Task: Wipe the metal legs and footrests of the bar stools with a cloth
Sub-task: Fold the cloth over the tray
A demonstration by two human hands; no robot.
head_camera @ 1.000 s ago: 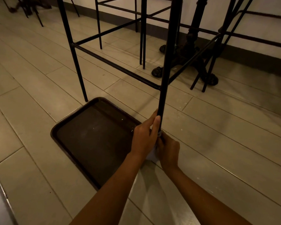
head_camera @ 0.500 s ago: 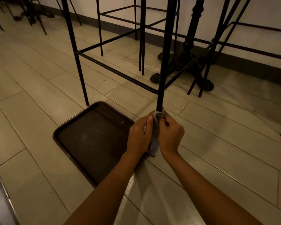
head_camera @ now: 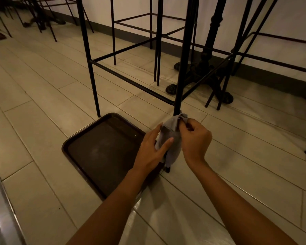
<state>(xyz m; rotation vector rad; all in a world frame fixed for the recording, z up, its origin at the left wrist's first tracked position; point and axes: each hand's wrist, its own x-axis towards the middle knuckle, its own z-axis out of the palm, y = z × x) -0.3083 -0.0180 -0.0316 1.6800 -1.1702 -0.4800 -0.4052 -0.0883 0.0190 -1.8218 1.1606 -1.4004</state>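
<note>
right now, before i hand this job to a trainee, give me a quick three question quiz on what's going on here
1. Multiple choice: the top edge of the cloth is pinched by A) the right hand, B) a clamp, C) nothing.
2. Fill in: the tray lies to the ___ of the stool leg that the cloth hangs around.
3. True or false: the cloth lies flat inside the tray.

Key: 1 A. 2 left. 3 false; it is draped around the lower part of the stool leg.
</note>
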